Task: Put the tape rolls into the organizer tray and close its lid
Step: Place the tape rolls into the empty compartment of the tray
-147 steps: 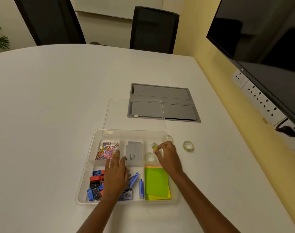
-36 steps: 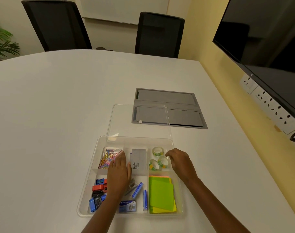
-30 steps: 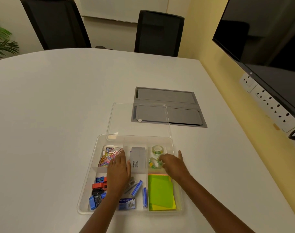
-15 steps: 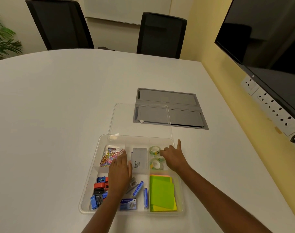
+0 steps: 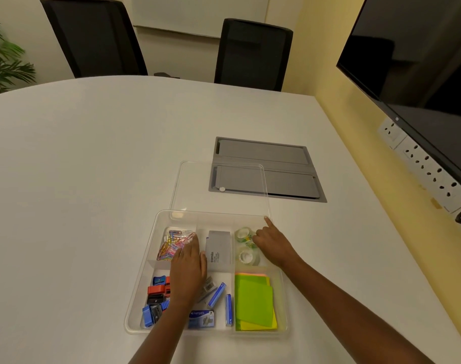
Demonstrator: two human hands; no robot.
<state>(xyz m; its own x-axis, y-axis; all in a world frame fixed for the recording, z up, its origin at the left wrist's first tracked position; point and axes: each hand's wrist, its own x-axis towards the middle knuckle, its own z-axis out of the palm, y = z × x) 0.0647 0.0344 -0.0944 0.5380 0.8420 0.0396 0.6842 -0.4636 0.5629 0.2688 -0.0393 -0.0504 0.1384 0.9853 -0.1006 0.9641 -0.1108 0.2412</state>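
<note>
Tape rolls (image 5: 244, 245) lie in the far right compartment of the clear organizer tray (image 5: 138, 292); two show plainly, one behind the other, and a third cannot be made out for certain behind the right hand. Just behind the nearer roll's compartment wall, toward the person, sits a stack of green and yellow sticky notes (image 5: 254, 302). A grey box (image 5: 218, 250) fills the middle far compartment; coloured paper clips (image 5: 173, 244) fill the far left one. Near left: blue, red and black sharpeners (image 5: 155, 298). Near middle: staple boxes (image 5: 216, 306).

Right hand (image 5: 272, 245) hovers over the tape compartment, fingers loosely curled, index finger stretched to the tray's far right corner; it holds nothing. Left hand (image 5: 188, 266) lies flat, palm down and fingers extended, across the divider between the clips and the grey box, gripping nothing.

Lid (image 5: 218, 189) is clear, lies open and flat on the white table (image 5: 79, 166) behind the tray, its near edge along the tray's far rim. Its far right part overlaps a grey floor-box panel (image 5: 284, 166) set in the tabletop. Table is bare to the left and beyond the lid. Right table edge runs close to a yellow wall with sockets (image 5: 423, 169).
</note>
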